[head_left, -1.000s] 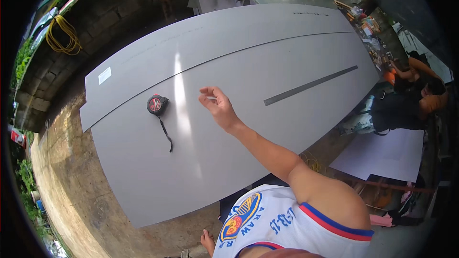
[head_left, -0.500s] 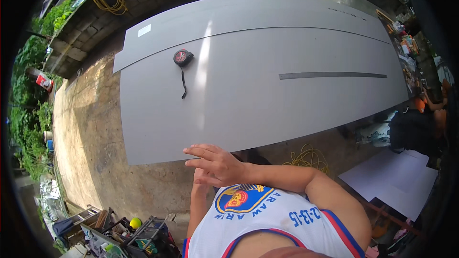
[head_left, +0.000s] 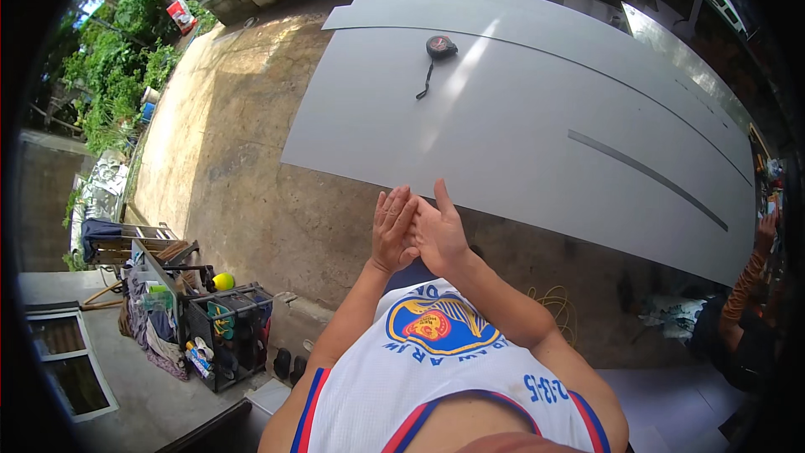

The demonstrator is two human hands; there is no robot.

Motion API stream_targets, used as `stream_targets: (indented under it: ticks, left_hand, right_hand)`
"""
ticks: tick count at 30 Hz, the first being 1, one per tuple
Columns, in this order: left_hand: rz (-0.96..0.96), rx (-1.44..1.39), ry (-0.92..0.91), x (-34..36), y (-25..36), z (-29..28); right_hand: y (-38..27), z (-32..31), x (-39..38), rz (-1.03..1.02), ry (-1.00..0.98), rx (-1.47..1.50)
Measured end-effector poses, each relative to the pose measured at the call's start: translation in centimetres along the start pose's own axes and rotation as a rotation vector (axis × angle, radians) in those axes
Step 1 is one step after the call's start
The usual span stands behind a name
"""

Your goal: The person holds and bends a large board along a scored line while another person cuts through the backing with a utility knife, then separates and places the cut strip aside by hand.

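Note:
In front of my chest both hands are raised and touching. My left hand [head_left: 392, 233] shows its back, its fingers stretched out side by side and laid against the other palm. Its neighbour, my right hand [head_left: 442, 239], has its thumb raised apart; its fingers are partly covered by the left ones. Neither hand shows anything held. Just beyond them is the near edge of a large grey sheet [head_left: 495, 151]. On the sheet lie a black and red tape measure [head_left: 438, 47] with a dark wrist strap and a long grey metal ruler [head_left: 646, 176].
A second grey sheet [head_left: 503, 21] lies along the far side. At the right edge a co-worker's arm [head_left: 746, 285] reaches toward the table. A yellow cable [head_left: 553, 310] is coiled on the floor. A black rack [head_left: 226, 335] of shoes stands at lower left.
My view has swung left, so the sheets sit further right. My hands, earlier crossed with the right over the left, now stand side by side, fingers pointing away.

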State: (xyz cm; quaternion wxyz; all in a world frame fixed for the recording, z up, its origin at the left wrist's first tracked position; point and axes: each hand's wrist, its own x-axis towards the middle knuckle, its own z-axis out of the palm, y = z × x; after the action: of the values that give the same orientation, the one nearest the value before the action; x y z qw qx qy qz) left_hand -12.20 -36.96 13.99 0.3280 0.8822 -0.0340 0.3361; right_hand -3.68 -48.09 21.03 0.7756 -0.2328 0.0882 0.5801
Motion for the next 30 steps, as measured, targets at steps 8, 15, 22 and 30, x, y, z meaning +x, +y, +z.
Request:
stream_targets:
  ticks: [8, 15, 22, 30]
  left_hand:
    - [-0.845, 0.135, 0.065, -10.6, -2.9, -9.9]
    - [0.1, 0.057, 0.245, 4.0, 6.9, -28.1]
    - [0.003, 0.421, 0.063, 3.1, 13.7, -40.5]
    - [0.014, 0.661, -0.025, 0.6, 6.3, -45.9]
  right_hand:
    - [-3.6, 2.8, -7.9, -0.822, -0.172, -1.075]
    - [1.7, 18.6, -6.4, -1.574, -0.37, -1.618]
    - [11.5, 29.3, -1.5, -1.441, -0.946, -1.845]
    - [-2.6, 22.5, -2.6, -1.36, -1.036, -2.052]
